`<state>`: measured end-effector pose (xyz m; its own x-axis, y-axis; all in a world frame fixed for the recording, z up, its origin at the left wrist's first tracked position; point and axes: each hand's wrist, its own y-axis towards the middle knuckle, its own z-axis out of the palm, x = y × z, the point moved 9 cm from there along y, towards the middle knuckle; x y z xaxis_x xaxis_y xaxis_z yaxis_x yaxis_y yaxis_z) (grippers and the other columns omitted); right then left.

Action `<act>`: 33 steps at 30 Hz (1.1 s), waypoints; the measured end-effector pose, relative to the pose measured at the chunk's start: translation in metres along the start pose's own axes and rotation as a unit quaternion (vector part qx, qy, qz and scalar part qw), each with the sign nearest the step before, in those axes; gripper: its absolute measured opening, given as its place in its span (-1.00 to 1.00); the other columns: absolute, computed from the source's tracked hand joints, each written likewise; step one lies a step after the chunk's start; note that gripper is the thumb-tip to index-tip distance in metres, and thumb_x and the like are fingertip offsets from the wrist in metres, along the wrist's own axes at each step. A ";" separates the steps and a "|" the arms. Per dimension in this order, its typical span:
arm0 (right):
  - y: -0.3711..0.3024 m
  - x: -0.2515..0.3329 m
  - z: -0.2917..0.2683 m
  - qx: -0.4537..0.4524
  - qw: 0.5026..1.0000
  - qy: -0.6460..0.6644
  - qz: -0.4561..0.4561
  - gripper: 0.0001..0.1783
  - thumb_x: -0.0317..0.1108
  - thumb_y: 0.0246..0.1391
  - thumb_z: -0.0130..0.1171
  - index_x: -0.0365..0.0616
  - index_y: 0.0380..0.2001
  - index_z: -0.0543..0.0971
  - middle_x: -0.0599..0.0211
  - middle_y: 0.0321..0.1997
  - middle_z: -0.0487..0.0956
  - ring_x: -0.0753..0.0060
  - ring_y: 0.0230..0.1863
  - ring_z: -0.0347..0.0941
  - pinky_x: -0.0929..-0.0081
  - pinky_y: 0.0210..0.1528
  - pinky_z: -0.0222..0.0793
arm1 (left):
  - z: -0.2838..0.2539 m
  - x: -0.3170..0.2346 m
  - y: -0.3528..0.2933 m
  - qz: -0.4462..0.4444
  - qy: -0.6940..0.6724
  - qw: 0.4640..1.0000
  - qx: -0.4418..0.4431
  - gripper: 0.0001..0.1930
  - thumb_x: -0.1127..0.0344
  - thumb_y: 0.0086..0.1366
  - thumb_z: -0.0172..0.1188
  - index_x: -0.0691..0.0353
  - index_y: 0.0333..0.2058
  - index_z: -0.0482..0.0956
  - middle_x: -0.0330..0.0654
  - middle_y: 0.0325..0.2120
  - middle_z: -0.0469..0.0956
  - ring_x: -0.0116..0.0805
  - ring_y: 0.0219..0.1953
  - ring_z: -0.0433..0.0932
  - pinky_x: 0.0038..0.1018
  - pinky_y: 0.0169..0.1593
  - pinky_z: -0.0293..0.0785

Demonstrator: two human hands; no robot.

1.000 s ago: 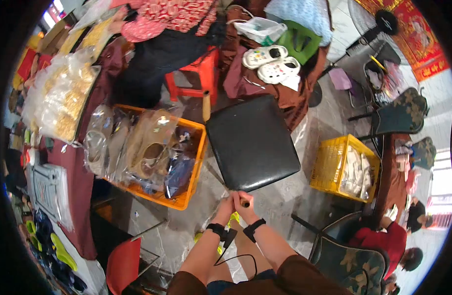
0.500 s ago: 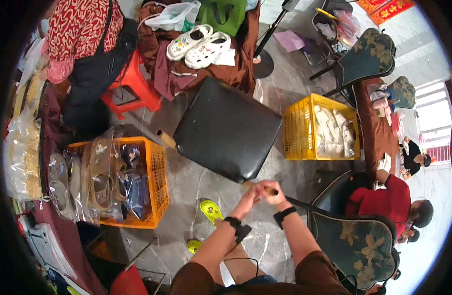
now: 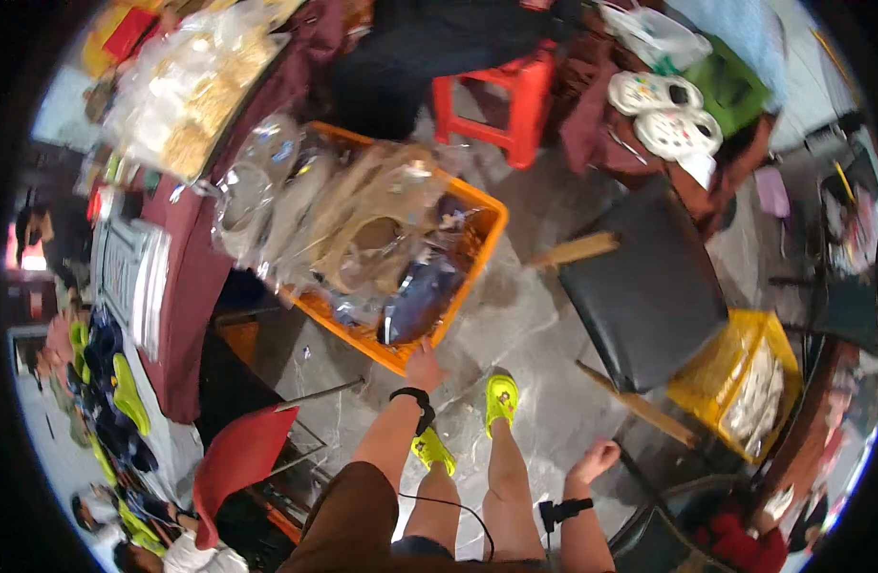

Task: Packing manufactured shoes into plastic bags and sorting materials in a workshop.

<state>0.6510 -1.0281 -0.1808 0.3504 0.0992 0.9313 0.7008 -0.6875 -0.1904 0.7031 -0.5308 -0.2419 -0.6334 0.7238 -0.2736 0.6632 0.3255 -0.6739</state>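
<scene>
My left hand (image 3: 423, 370) is at the near corner of an orange plastic crate (image 3: 496, 229), its fingers hooked on the rim. The crate holds clogs in clear plastic bags, among them a tan pair (image 3: 377, 234) and a dark blue bagged one (image 3: 415, 301). Off to the right, my right hand (image 3: 595, 460) hangs over the floor near a chair, fingers curled in and nothing seen in them. Further ahead stands a black padded stool (image 3: 640, 286) with wooden legs, apart from both hands.
A red stool (image 3: 520, 110) stands beyond the crate. At the right is a yellow crate (image 3: 716, 382) of white items. White clogs (image 3: 668, 115) rest on a brown cloth. A red chair (image 3: 243, 468) stands at lower left, near a maroon-covered table (image 3: 186, 334).
My view has swung left. Both hands have left the stool's wooden leg and moved apart; the left now reaches the orange crate's rim, the right is drawn back.
</scene>
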 end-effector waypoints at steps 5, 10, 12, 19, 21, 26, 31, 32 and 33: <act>-0.096 0.007 0.274 0.485 0.867 -0.114 0.013 -0.67 -0.38 0.13 0.21 -0.22 -0.07 0.41 0.34 -0.22 0.52 0.52 -0.23 0.43 0.53 -0.19 0.38 | 0.027 0.073 0.002 -0.020 0.007 0.996 -0.088 -0.68 0.27 0.17 0.18 0.30 -0.15 0.39 0.01 -0.35 0.59 -0.03 -0.29 0.62 -0.18 -0.26 0.55; -0.108 0.020 0.452 0.489 0.823 -0.281 0.073 -0.38 -0.23 -0.03 0.36 -0.24 0.03 0.34 0.23 -0.23 0.54 0.34 -0.24 0.50 0.42 -0.19 0.46 | 0.025 0.064 -0.003 -0.026 0.003 0.983 -0.181 -0.87 0.43 0.17 0.04 0.24 -0.27 0.43 -0.06 -0.45 0.60 -0.07 -0.43 0.63 -0.22 -0.39 0.55; -0.135 0.010 0.468 0.489 0.829 -0.248 0.109 -0.37 -0.28 -0.03 0.35 -0.23 0.05 0.30 0.22 -0.23 0.55 0.30 -0.26 0.51 0.37 -0.21 0.48 | 0.028 0.079 -0.017 -0.026 0.013 0.979 -0.201 -0.86 0.41 0.15 0.06 0.22 -0.28 0.43 -0.07 -0.47 0.59 -0.08 -0.42 0.63 -0.23 -0.39 0.55; -0.146 -0.060 0.400 0.564 0.772 -0.173 0.237 -0.52 -0.56 -0.04 0.27 -0.20 -0.05 0.32 0.19 -0.19 0.56 0.32 -0.32 0.55 0.38 -0.27 0.57 | 0.058 0.120 -0.070 -0.035 -0.048 0.980 -0.191 -0.85 0.43 0.12 0.06 0.21 -0.29 0.45 -0.03 -0.41 0.58 -0.05 -0.35 0.62 -0.21 -0.27 0.53; -0.178 -0.057 0.377 0.558 0.770 -0.156 0.268 -0.52 -0.56 -0.05 0.28 -0.22 -0.07 0.31 0.19 -0.21 0.56 0.34 -0.33 0.55 0.40 -0.28 0.57 | 0.075 0.132 -0.091 -0.048 -0.024 0.986 -0.155 -0.84 0.43 0.12 0.05 0.21 -0.28 0.46 -0.03 -0.39 0.58 -0.05 -0.32 0.61 -0.20 -0.20 0.51; -0.151 -0.119 0.312 0.459 0.842 -0.219 0.178 -0.54 -0.41 -0.10 0.35 -0.27 -0.16 0.37 0.22 -0.28 0.53 0.34 -0.34 0.50 0.44 -0.36 0.46 | 0.122 0.125 -0.123 0.006 0.003 0.988 -0.151 -0.82 0.42 0.15 0.00 0.20 -0.25 0.47 -0.05 -0.39 0.58 -0.08 -0.31 0.62 -0.22 -0.20 0.52; -0.187 -0.136 0.233 0.399 0.880 -0.232 0.114 -0.39 -0.36 -0.23 0.42 -0.34 -0.13 0.35 0.13 -0.21 0.52 0.26 -0.21 0.49 0.35 -0.14 0.43 | 0.186 0.157 -0.177 -0.029 0.032 0.999 -0.026 -0.81 0.40 0.17 0.01 0.22 -0.23 0.50 -0.05 -0.37 0.59 -0.12 -0.29 0.63 -0.21 -0.27 0.56; -0.200 -0.139 0.219 0.405 0.879 -0.230 0.104 -0.38 -0.35 -0.25 0.44 -0.31 -0.13 0.35 0.12 -0.22 0.52 0.28 -0.20 0.49 0.32 -0.13 0.43 | 0.194 0.170 -0.191 -0.030 0.037 0.999 -0.023 -0.81 0.40 0.17 0.01 0.22 -0.23 0.50 -0.05 -0.37 0.59 -0.12 -0.29 0.63 -0.21 -0.27 0.56; -0.203 -0.148 0.200 0.396 0.883 -0.229 0.104 -0.38 -0.35 -0.25 0.44 -0.31 -0.13 0.35 0.12 -0.22 0.52 0.28 -0.20 0.49 0.32 -0.13 0.43 | 0.200 0.174 -0.202 -0.006 0.011 1.000 -0.026 -0.79 0.39 0.17 0.02 0.21 -0.21 0.50 -0.05 -0.38 0.59 -0.12 -0.29 0.63 -0.20 -0.28 0.55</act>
<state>0.5813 -0.7593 -0.3420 0.6103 0.4347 0.6622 0.7431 -0.0245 -0.6687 0.3792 -0.5928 -0.2903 -0.6332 0.7322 -0.2509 0.6757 0.3649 -0.6406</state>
